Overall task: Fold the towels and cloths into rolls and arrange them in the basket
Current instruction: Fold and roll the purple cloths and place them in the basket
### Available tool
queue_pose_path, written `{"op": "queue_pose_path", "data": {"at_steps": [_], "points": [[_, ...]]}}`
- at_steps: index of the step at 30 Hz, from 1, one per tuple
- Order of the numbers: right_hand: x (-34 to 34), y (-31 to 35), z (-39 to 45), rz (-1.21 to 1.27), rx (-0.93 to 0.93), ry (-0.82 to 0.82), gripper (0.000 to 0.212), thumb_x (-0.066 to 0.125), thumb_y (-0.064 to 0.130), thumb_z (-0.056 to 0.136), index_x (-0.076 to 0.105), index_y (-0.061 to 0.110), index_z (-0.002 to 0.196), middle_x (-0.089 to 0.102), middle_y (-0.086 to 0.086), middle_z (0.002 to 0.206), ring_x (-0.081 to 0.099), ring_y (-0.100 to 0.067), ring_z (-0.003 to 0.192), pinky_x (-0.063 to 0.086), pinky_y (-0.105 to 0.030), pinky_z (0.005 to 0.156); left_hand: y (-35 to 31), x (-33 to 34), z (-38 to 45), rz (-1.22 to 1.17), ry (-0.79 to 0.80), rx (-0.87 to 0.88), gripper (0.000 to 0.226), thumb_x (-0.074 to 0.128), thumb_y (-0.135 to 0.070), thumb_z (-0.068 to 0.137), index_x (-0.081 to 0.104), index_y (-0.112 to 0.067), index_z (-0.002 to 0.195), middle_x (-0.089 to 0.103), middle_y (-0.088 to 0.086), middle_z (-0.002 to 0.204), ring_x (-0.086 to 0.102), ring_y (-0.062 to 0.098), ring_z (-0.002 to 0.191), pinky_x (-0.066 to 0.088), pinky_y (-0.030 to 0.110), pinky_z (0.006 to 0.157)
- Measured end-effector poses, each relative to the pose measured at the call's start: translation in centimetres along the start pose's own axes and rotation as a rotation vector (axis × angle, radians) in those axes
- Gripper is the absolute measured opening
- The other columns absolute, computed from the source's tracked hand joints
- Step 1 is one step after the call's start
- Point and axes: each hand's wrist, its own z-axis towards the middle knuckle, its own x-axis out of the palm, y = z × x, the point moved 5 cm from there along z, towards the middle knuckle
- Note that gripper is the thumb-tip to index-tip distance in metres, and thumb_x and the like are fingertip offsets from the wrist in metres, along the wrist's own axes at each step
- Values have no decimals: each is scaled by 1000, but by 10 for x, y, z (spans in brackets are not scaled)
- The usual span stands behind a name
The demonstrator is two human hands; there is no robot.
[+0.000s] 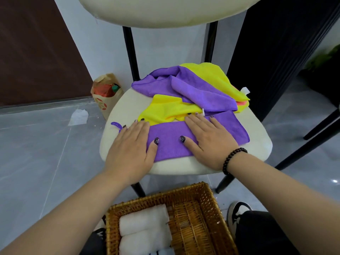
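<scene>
At the centre of the frame a folded purple microfibre cloth (170,142) lay flat across the front of a cream cushioned chair seat (257,144). The left hand (131,150) and right hand (209,142) pressed on it, fingers straight and lightly spread. Behind lay crumpled purple and yellow cloths (193,85). At bottom centre, a woven wicker basket (195,199) held two white rolled towels (145,227).

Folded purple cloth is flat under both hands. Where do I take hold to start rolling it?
Take the purple cloth at its bare right end, coming from the right: it lies as a flat band across the chair seat, and that end sits clear beyond the right hand.
</scene>
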Motion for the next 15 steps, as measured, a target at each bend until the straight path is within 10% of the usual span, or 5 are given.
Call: {"op": "queue_pose_path", "data": {"at_steps": [10,15], "points": [[-4,-40,-17,-23,65,62,93,-13,75,74,-6,25,152,-9,13,158,-14,0,142,-12,-30,116,13,0,-4,-112,61,-58,86,-2,-64,85,12,-15,154,5,2,163,1,13,149,-1,29,118],[-9,-65,-27,177,225,34,78,16,63,90,-1,19,153,-5,4,160,-6,-8,146,-8,-25,114,14,-3,-2,-130,140,-96,74,9,-59,95,12,-15,154,6,1,163,1,14,149,5,38,121]]}}
